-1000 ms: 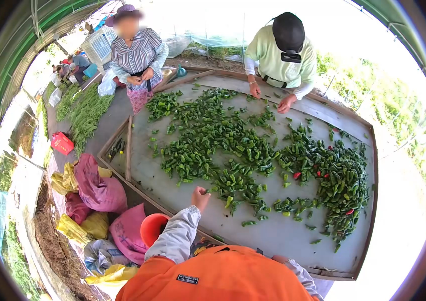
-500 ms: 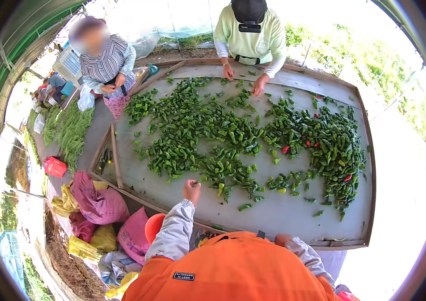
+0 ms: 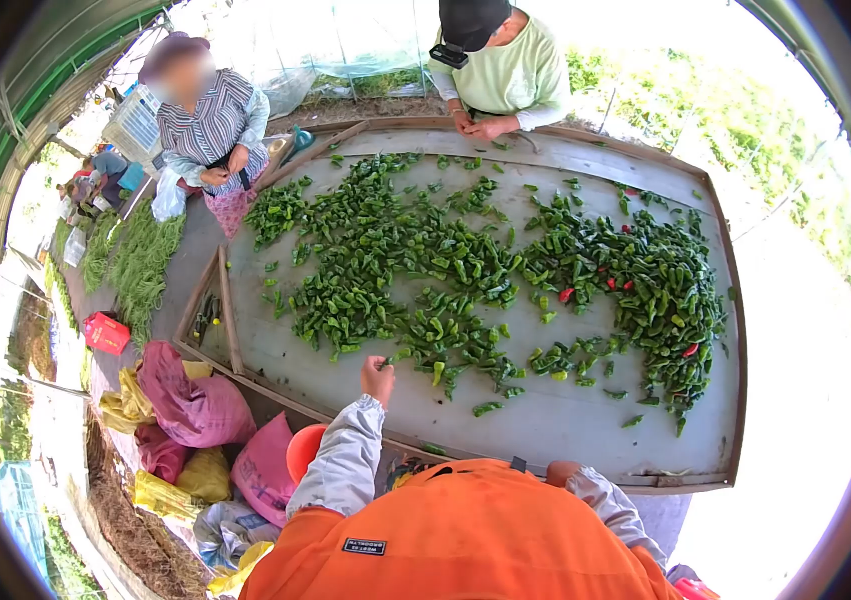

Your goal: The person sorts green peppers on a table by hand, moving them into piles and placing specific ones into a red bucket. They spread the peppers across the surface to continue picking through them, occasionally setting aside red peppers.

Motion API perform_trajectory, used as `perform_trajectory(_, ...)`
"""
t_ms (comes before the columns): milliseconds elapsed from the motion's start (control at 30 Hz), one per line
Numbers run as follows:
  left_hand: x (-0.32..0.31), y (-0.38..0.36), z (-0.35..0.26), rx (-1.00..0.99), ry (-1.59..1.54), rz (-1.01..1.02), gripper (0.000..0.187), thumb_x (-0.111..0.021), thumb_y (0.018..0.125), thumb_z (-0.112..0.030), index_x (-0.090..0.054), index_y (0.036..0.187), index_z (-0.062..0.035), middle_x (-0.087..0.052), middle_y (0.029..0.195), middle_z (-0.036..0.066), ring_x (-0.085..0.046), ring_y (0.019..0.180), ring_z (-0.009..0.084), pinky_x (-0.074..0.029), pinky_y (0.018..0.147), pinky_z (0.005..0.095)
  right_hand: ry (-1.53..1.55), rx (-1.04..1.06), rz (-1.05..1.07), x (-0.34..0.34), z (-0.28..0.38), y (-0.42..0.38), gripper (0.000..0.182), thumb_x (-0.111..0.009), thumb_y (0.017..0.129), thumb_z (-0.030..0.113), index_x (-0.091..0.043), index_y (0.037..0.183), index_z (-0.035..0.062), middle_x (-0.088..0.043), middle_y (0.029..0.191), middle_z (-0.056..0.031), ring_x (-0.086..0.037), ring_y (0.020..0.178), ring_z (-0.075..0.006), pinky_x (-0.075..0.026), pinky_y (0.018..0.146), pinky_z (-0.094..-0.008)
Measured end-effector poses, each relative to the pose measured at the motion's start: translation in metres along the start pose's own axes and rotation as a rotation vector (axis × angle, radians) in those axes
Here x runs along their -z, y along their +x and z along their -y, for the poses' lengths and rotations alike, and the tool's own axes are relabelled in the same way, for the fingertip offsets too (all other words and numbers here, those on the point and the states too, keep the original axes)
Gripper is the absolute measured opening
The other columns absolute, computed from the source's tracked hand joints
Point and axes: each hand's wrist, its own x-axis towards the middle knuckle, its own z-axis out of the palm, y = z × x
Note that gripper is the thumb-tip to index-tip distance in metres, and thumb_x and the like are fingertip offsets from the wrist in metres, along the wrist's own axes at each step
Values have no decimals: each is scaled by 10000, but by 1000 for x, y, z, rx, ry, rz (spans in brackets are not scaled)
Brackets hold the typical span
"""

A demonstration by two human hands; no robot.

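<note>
My left hand (image 3: 377, 381) is over the near side of the grey table, with its fingers closed in a pinch. A small green pepper (image 3: 386, 363) shows at the fingertips. Just beyond that hand begins a wide spread of green peppers (image 3: 375, 250), with a denser heap (image 3: 665, 320) to the right that has a few red ones in it. My right hand (image 3: 562, 472) is at the near edge of the table, close against my orange clothing. Its fingers are hidden.
A wooden rim (image 3: 742, 400) edges the table (image 3: 585, 430). Across it stands a person in a light green top (image 3: 520, 75); another in a striped top (image 3: 207, 125) is at the far left. Pink sacks (image 3: 265, 470), an orange-red container (image 3: 303, 452) and green stalks (image 3: 143, 265) lie left.
The person across the table has drawn both hands together near the far edge and turned their head to the left. My left hand stays in nearly the same place, still pinched.
</note>
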Motion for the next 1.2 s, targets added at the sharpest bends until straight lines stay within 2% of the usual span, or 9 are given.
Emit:
perform_trajectory(433,7,0,13,-15,1,-15,208,-609,737,-43,-553,937,-32,-559,726,51,-558,475,140,-415,384,278,-28,-34,4,-7,-2,13,334,-674,738,373,-717,944,113,-667,953,-163,-650,889,-306,-495,732,-382)
perform_trajectory(867,19,-1,17,-30,-36,-8,165,-626,766,-46,-543,907,-38,-558,690,45,-536,464,127,-395,369,273,36,-95,-55,-13,1,10,343,-692,700,349,-715,918,85,-671,939,-181,-650,899,-340,-492,706,-398)
perform_trajectory(967,28,-19,30,5,-20,-10,150,-627,764,-43,-548,891,-37,-558,678,41,-533,465,123,-391,370,275,-19,-167,150,-26,-12,53,364,-682,751,365,-711,981,85,-719,899,-80,-678,856,-229,-517,732,-376)
perform_trajectory(1000,22,-7,15,-20,-22,-12,146,-627,763,-41,-549,886,-37,-557,674,39,-532,466,121,-390,372,275,-19,-66,-60,-16,-4,20,345,-691,696,334,-713,908,63,-669,938,-192,-653,899,-345,-502,724,-394)
perform_trajectory(1033,19,-5,14,-18,60,-34,148,-626,761,-36,-548,887,-35,-550,665,33,-533,471,116,-390,378,276,-43,13,-98,-13,-4,12,340,-687,701,325,-714,911,59,-670,947,-191,-651,912,-344,-503,738,-392)
perform_trajectory(1100,20,-7,13,-42,-20,-11,152,-621,762,-33,-547,894,-33,-549,661,33,-540,473,120,-398,384,276,57,-61,-86,-12,3,3,333,-683,707,323,-716,917,66,-674,948,-187,-650,918,-341,-500,740,-398)
perform_trajectory(1200,17,-1,13,-69,7,-28,163,-618,762,-30,-545,908,-31,-554,678,39,-545,474,122,-400,384,277,25,-57,-54,-10,4,0,339,-675,716,334,-713,927,71,-675,956,-170,-650,917,-329,-496,733,-409)
